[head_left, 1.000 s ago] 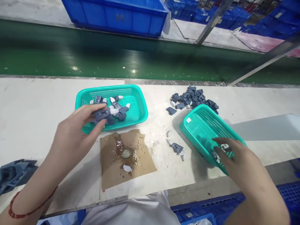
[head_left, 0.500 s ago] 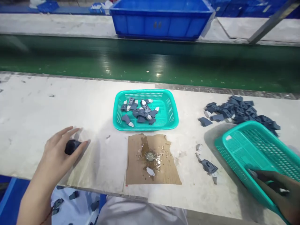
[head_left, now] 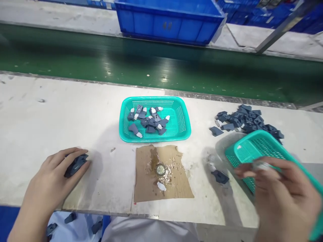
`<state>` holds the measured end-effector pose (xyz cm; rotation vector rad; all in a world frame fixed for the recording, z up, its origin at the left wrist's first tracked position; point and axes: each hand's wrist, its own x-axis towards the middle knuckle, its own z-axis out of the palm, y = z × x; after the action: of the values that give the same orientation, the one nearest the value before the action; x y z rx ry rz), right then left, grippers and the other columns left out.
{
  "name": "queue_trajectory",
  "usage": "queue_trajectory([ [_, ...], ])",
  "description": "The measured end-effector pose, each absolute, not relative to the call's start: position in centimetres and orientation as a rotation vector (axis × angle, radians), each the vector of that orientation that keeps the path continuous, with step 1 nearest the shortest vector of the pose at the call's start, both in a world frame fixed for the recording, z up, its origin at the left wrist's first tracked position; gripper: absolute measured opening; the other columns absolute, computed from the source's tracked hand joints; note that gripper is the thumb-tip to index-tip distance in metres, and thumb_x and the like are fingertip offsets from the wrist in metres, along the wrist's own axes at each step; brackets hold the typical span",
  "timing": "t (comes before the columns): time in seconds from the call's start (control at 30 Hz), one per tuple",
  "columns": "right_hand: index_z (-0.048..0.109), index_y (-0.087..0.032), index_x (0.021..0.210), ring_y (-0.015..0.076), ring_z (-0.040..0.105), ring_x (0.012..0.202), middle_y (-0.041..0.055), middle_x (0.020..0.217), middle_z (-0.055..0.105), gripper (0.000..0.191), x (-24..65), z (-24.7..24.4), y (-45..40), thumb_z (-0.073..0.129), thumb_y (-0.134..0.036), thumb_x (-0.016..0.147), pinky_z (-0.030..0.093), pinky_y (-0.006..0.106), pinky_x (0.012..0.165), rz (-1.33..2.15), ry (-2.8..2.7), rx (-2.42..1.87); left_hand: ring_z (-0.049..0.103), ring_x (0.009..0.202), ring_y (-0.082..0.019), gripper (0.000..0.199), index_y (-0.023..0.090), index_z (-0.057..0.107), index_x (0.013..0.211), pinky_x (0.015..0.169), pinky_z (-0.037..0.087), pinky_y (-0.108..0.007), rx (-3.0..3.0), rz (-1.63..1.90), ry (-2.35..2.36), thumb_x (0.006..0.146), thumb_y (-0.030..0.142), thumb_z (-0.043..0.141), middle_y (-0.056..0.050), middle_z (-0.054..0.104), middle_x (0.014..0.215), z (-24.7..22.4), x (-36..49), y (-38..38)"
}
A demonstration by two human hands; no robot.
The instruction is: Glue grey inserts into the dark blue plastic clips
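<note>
My left hand [head_left: 59,173] is curled round a dark grey part [head_left: 77,164] on the left of the table. Raised over the right green basket [head_left: 254,139], my right hand [head_left: 282,188] pinches a small pale piece [head_left: 261,165], blurred. A second green basket [head_left: 186,134] at the centre holds several grey parts with white tips. Below it lies brown cardboard [head_left: 143,191] with a wet patch, a round cap [head_left: 160,169] and a white piece [head_left: 161,186]. One grey part [head_left: 220,176] lies between the cardboard and the right basket.
Several grey parts form a pile [head_left: 248,117] behind the right basket. A green strip [head_left: 83,57] runs beyond the white table [head_left: 32,134], with a large blue bin [head_left: 169,23] behind it. More grey parts lie below the table's front edge at the left.
My right hand has risen out of the right basket and moved left, now with a pale piece at its fingertips. My left hand has closed round the grey part. The view has shifted slightly.
</note>
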<state>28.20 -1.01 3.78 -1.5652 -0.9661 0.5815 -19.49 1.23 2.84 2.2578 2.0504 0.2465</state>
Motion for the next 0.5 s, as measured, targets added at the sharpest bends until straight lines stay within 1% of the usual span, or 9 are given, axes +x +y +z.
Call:
queue_trajectory([
  [0.07,0.075,-0.026,0.097,0.0243,0.067,0.058,0.0041,0.064,0.067,0.013,24.4,4.3,0.1,0.078,-0.034,0.087,0.051,0.041,0.060,0.730,-0.944,-1.455,0.065,0.116,-0.033,0.026,0.028,0.060,0.119,0.107,0.049,-0.048,2.283,0.301,1.978,0.099,0.043,0.054,-0.009,0.068,0.124,2.3,-18.8,1.5],
  [0.1,0.076,-0.025,0.101,0.0243,0.070,0.062,0.0037,0.066,0.070,0.015,23.1,4.4,0.6,0.077,-0.034,0.089,0.054,0.039,0.062,0.790,-0.959,-1.424,0.065,0.118,-0.033,0.027,0.028,0.059,0.122,0.108,0.049,-0.048,2.292,0.325,1.941,0.099,0.042,0.053,-0.009,0.067,0.126,2.1,-18.5,1.6],
  [0.17,0.076,-0.026,0.106,0.0235,0.074,0.073,0.0044,0.078,0.076,0.017,21.6,4.2,1.4,0.073,-0.036,0.092,0.059,0.037,0.068,0.896,-1.004,-1.393,0.064,0.123,-0.035,0.032,0.027,0.056,0.129,0.109,0.049,-0.048,2.311,0.377,1.885,0.099,0.040,0.054,-0.012,0.064,0.135,1.7,-18.0,1.8],
  [0.23,0.077,-0.026,0.106,0.0229,0.076,0.083,0.0057,0.090,0.079,0.017,20.9,4.0,2.1,0.070,-0.038,0.096,0.062,0.036,0.072,1.004,-1.046,-1.364,0.061,0.128,-0.038,0.037,0.025,0.054,0.132,0.108,0.049,-0.052,2.330,0.424,1.863,0.097,0.038,0.058,-0.016,0.059,0.141,1.5,-17.9,1.9],
  [0.27,0.077,-0.027,0.106,0.0223,0.076,0.085,0.0059,0.093,0.080,0.017,20.6,3.9,2.3,0.068,-0.038,0.098,0.063,0.035,0.072,1.055,-1.059,-1.344,0.061,0.126,-0.040,0.036,0.024,0.056,0.129,0.106,0.049,-0.054,2.348,0.446,1.865,0.095,0.038,0.061,-0.017,0.059,0.140,1.4,-18.0,1.9],
  [0.33,0.078,-0.028,0.106,0.0210,0.077,0.087,0.0052,0.094,0.080,0.016,20.3,3.7,2.8,0.066,-0.037,0.099,0.063,0.032,0.071,1.126,-1.075,-1.297,0.065,0.118,-0.043,0.028,0.024,0.061,0.116,0.102,0.050,-0.057,2.360,0.487,1.910,0.092,0.038,0.066,-0.016,0.064,0.129,1.4,-18.4,1.7],
  [0.4,0.079,-0.029,0.106,0.0197,0.076,0.088,0.0047,0.095,0.080,0.015,19.9,3.7,3.3,0.067,-0.035,0.099,0.063,0.030,0.072,1.155,-1.088,-1.273,0.068,0.111,-0.042,0.020,0.024,0.065,0.106,0.099,0.051,-0.057,2.322,0.508,1.938,0.091,0.037,0.066,-0.015,0.067,0.120,1.5,-18.7,1.3],
  [0.5,0.079,-0.027,0.106,0.0182,0.073,0.082,0.0045,0.091,0.077,0.015,19.4,3.8,3.9,0.069,-0.034,0.097,0.062,0.032,0.073,1.155,-1.127,-1.259,0.070,0.105,-0.041,0.016,0.026,0.069,0.101,0.097,0.052,-0.055,2.215,0.563,1.956,0.091,0.037,0.063,-0.013,0.070,0.113,1.6,-18.5,0.7],
])
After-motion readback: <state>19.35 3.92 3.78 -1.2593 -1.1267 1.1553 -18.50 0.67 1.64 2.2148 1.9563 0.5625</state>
